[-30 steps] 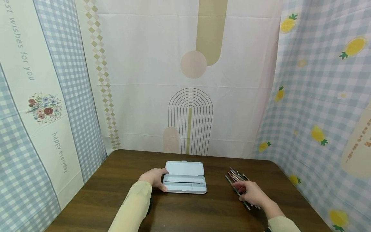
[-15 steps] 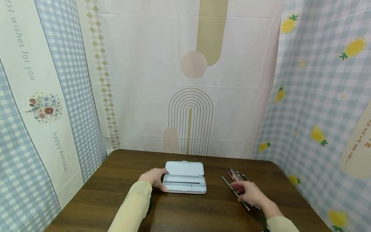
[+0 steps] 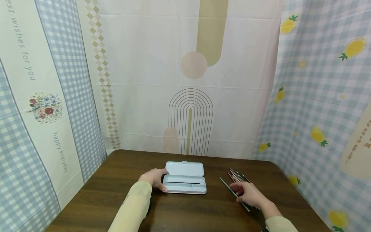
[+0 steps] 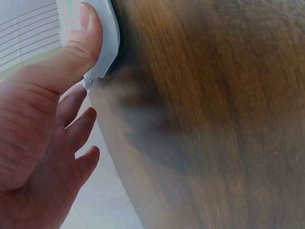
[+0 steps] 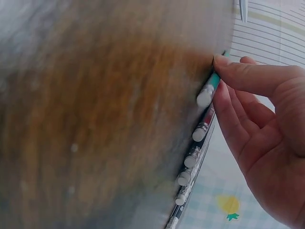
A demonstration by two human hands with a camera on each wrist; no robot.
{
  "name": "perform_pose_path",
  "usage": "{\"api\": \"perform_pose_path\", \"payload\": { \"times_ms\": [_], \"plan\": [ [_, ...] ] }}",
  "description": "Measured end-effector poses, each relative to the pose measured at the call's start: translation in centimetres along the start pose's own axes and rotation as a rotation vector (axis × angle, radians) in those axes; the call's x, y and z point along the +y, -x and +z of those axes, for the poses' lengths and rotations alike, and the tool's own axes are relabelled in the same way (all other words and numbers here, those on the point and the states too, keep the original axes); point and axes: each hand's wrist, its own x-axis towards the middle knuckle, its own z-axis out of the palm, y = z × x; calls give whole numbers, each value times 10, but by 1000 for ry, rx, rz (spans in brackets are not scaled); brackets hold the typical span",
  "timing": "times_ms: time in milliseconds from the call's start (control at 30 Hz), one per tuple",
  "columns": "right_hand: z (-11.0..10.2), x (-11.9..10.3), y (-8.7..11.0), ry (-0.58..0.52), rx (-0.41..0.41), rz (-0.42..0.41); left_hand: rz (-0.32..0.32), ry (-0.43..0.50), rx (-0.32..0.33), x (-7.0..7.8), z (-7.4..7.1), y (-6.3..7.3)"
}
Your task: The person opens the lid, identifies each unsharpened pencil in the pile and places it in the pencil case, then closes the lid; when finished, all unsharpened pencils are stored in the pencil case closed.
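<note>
A pale blue pencil case (image 3: 200, 193) lies with its lid (image 3: 184, 168) raised back, a thin dark pencil (image 3: 181, 182) inside along its length. My left hand (image 3: 152, 178) holds the case's left end, thumb near the front corner and fingertips by the hinge side. In the left wrist view the thumb presses on the case's edge (image 4: 110, 43). To the right, my right hand (image 3: 251, 194) pinches a green pencil (image 3: 225, 183) between thumb and fingers; its white eraser (image 5: 205, 97) points toward me. A loose pile of pencils (image 3: 237, 176) lies beneath and beyond that hand, partly covered.
The brown wooden table (image 3: 191, 212) carries everything. A patterned cloth (image 3: 145, 80) hangs behind its back edge, with checked cloth (image 3: 313, 106) at the right side. Several more eraser ends (image 5: 191, 160) line up beside the green pencil in the right wrist view.
The green pencil has slid left, away from the pile, with my right hand shifting slightly left alongside it. My left hand and the pencil case have stayed where they were.
</note>
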Motion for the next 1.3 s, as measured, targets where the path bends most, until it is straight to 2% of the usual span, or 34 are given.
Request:
{"api": "perform_pose_path", "payload": {
  "times_ms": [233, 800, 1300],
  "plan": [
    [1, 0, 1, -21, -40, -6, -3, -2, -4, -1, 2, 0],
    [-1, -1, 1, 25, -34, -56, -1, 1, 1, 1, 0, 0],
    [0, 3, -2, 13, -39, -26, -3, 0, -1, 1, 1, -1]
  ]
}}
